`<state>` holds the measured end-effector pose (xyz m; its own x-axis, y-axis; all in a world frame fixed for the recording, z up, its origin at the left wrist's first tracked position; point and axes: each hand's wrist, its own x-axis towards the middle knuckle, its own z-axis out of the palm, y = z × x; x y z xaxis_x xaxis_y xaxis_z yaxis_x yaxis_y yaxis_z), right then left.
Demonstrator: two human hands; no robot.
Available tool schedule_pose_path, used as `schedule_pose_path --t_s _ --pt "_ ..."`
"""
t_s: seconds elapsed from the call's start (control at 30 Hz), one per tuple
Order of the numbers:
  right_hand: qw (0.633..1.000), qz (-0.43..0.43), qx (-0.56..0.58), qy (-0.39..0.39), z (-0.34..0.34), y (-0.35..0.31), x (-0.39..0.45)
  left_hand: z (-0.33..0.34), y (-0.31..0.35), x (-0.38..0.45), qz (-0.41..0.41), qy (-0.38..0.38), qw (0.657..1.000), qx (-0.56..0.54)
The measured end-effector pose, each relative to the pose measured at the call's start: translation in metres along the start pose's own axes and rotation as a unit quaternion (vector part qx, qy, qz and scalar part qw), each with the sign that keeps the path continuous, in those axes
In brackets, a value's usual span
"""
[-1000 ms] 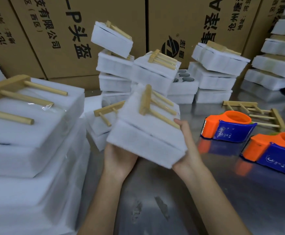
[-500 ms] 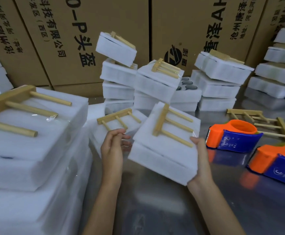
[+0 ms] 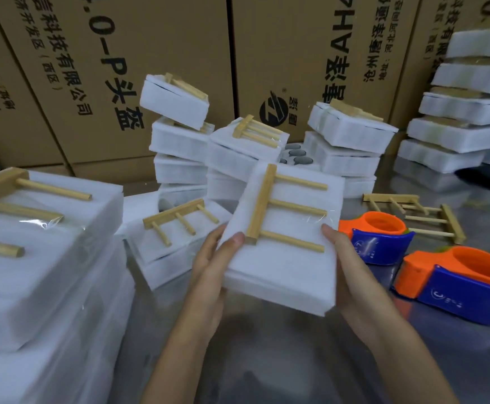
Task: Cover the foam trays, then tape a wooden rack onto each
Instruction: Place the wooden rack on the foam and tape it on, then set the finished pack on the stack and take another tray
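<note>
I hold a covered white foam tray (image 3: 284, 266) above the metal table, tilted towards me. A wooden rack (image 3: 270, 205) with three dowels lies taped on its top, clear tape glinting at its right side. My left hand (image 3: 211, 266) grips the tray's left edge, thumb on top near the rack's bar. My right hand (image 3: 345, 266) grips the right edge, thumb on top. Another racked tray (image 3: 179, 237) lies just left of it. Two loose wooden racks (image 3: 413, 214) lie on the table at the right.
Two orange-and-blue tape dispensers (image 3: 380, 237) (image 3: 459, 275) sit at the right. A tall foam stack (image 3: 48, 258) with a rack fills the left. More racked trays (image 3: 243, 147) are piled behind, in front of cardboard boxes (image 3: 150, 53). Another foam stack (image 3: 456, 126) stands far right.
My left hand let go of the tray, then took hold of its left edge again. The tray turned so its top faces me and came nearer.
</note>
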<state>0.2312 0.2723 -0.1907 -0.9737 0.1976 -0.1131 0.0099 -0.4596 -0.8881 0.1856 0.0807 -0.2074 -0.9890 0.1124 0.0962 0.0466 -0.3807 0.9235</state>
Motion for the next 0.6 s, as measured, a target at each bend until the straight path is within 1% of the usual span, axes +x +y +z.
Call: schedule_pose_path --t_s 0.03,0.1,0.13,0.17,0.2,0.3,0.43,0.53,0.6 --pt "0.999 -0.01 -0.033 -0.026 -0.003 -0.004 -0.002 0.003 0.008 0.003 0.02 0.007 1.0 -0.003" --pt "0.991 -0.03 -0.079 -0.106 -0.006 -0.011 -0.01 0.012 0.025 0.01 0.054 0.009 0.998 0.009" --pt "0.987 -0.042 -0.076 -0.137 -0.003 -0.017 -0.013 0.018 0.034 0.014 0.068 0.006 0.998 0.016" --pt "0.986 -0.058 -0.06 -0.147 -0.001 -0.022 -0.013 0.026 0.043 0.019 0.077 0.002 0.997 0.017" --pt "0.987 -0.078 -0.037 -0.136 0.002 -0.03 -0.008 0.034 0.051 0.025 0.085 -0.004 0.996 0.017" --pt "0.99 -0.131 0.009 -0.051 0.014 -0.065 0.021 0.066 0.075 0.052 0.088 -0.03 0.994 0.051" --pt "0.986 -0.156 0.026 0.058 0.018 -0.123 0.078 0.118 0.099 0.107 0.045 -0.095 0.989 0.106" --pt "0.985 -0.147 0.013 0.092 0.011 -0.166 0.124 0.155 0.108 0.148 0.032 -0.145 0.98 0.135" --pt "0.985 -0.142 -0.012 0.098 0.003 -0.194 0.153 0.179 0.106 0.178 0.055 -0.159 0.971 0.171"
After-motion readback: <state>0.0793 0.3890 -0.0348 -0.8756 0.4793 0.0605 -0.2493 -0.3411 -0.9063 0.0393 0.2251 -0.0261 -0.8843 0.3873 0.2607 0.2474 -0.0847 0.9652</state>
